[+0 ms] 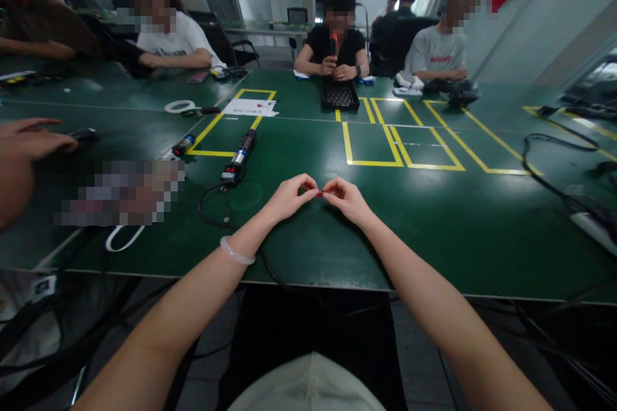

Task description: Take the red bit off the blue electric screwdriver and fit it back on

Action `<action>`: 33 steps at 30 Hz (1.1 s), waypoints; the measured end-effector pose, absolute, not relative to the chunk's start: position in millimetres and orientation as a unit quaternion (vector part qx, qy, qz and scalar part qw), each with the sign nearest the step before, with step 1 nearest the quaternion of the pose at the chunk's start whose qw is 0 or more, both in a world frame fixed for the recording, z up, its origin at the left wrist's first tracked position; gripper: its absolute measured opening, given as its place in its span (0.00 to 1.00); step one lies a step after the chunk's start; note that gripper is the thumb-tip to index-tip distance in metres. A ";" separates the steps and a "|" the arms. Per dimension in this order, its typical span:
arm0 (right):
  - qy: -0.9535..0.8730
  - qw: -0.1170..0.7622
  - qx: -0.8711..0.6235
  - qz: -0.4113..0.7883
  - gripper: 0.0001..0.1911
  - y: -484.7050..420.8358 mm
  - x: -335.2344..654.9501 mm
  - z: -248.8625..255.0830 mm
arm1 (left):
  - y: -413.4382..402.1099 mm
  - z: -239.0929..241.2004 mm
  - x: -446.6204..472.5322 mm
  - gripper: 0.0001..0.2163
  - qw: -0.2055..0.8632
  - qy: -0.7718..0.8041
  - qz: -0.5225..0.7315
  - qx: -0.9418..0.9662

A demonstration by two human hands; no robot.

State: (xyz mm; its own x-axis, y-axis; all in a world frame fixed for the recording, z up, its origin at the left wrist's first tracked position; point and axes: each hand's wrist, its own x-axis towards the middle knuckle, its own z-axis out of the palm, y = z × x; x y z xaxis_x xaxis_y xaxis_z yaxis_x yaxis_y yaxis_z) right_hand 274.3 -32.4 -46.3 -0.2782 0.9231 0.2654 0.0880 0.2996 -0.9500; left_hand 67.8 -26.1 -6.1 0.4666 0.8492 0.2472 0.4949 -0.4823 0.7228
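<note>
Between my two hands is a tiny red piece [319, 194], too small to make out its kind. The thumb and fingertips of my left hand [292, 196] pinch it from the left. From the other side, my right hand [346, 198] is closed on it in the same way, the fingertips of both hands almost touching. Both hands are just above the green table [318, 237]. A clear bangle [236, 252] circles my left wrist. Left of my hands lies a dark cylindrical tool [241, 153] with a cable.
Yellow tape outlines [376, 162] mark the table. A white sheet [248, 107] with small red bits, a magnifying glass [180, 106] and a black tray [340, 96] lie farther back. Cables [527, 148] run at right. Co-workers sit opposite; another person's hand [36, 138] reaches in from the left.
</note>
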 end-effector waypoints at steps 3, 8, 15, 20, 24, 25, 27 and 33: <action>-0.649 0.468 -0.396 0.450 0.13 -30.7 274.7 -49.4 | -15.9 -0.1 45.0 0.14 0.110 0.486 0.285 0.819; -0.652 0.454 -0.419 0.440 0.15 -30.2 275.6 -48.7 | 6.9 3.0 -25.4 0.27 -0.041 0.687 0.194 0.699; -0.661 0.438 -0.427 0.434 0.13 -33.1 276.7 -45.5 | 23.7 -5.7 -85.6 0.34 0.015 0.762 0.079 0.643; -0.665 0.436 -0.421 0.436 0.13 -33.2 277.1 -45.8 | 27.5 -8.3 -85.1 0.33 0.038 0.752 0.093 0.651; -0.673 0.437 -0.424 0.419 0.13 -33.4 277.1 -45.6 | 17.7 -6.5 -62.1 0.33 0.022 0.745 0.098 0.659; -0.673 0.436 -0.425 0.418 0.13 -33.5 276.9 -45.3 | 13.7 -5.8 -53.9 0.32 0.018 0.741 0.097 0.664; -0.671 0.437 -0.428 0.419 0.13 -33.7 276.2 -44.9 | 4.6 -4.4 -35.8 0.31 0.011 0.726 0.097 0.681; -0.663 0.454 -0.417 0.425 0.14 -33.5 273.4 -45.7 | -24.7 -3.6 22.1 0.30 0.011 0.654 0.101 0.749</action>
